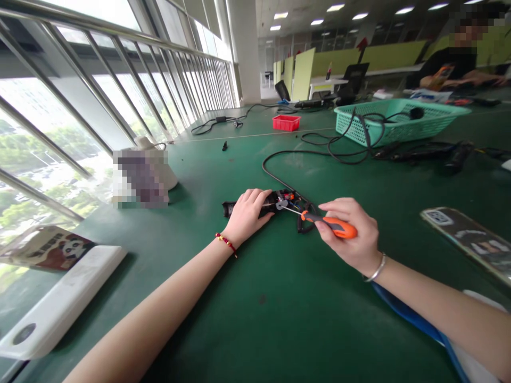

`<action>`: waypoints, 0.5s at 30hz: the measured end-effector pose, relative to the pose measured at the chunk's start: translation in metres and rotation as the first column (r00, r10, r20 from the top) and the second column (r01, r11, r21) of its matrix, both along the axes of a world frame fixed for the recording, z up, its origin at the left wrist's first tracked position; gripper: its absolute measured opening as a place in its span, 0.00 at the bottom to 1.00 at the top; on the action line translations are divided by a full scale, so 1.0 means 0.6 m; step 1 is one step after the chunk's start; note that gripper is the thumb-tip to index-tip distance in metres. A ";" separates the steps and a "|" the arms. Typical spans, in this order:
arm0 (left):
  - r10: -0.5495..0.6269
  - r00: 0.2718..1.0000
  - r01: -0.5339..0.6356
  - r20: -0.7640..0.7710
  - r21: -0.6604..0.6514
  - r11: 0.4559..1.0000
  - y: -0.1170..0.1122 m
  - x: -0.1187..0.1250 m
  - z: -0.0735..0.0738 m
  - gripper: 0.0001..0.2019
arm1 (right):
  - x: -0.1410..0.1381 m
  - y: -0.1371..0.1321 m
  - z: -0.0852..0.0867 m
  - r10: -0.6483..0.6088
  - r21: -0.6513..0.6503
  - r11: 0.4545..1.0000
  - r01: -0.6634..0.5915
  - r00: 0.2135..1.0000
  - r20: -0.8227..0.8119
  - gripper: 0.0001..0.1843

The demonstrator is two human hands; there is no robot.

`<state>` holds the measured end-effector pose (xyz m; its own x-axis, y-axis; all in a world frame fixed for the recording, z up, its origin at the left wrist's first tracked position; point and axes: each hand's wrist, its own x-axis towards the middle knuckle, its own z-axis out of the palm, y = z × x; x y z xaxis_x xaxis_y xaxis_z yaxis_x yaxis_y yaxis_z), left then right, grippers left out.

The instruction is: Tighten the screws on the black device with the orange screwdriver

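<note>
My left hand is closed over a black corded device lying on the green table, pressing it down. The right end of the device is exposed, with red and orange parts, wires and a small grey piece showing. In my right hand is an orange-and-black screwdriver, its shaft pointing left. The screwdriver's tip touches or lies just beside the grey piece; which of the two I cannot tell. A black cable runs from the device toward the back right.
Toward the back stand a red box and a turquoise basket holding cables. A phone lies at the right. On the left are a white oblong device, a panda-printed packet and railings. Another person sits at far right.
</note>
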<state>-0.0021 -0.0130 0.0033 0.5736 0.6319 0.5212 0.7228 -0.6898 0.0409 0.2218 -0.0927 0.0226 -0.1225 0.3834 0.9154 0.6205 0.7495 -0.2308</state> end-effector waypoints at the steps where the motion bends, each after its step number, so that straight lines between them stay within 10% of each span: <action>1: -0.001 1.000 0.001 0.001 0.001 1.000 0.000 0.000 0.000 0.21 | 0.000 0.001 -0.002 0.000 -0.022 1.000 -0.001 0.999 -0.038 0.15; 7: -0.004 1.000 0.004 -0.003 -0.005 1.000 0.001 -0.001 -0.002 0.21 | -0.001 0.007 -0.015 0.080 0.016 0.997 -0.078 0.990 -0.118 0.29; 15: -0.014 1.000 0.014 0.003 0.008 1.000 0.002 -0.003 -0.004 0.22 | 0.001 0.001 -0.019 0.077 -0.050 0.996 -0.079 0.996 -0.044 0.20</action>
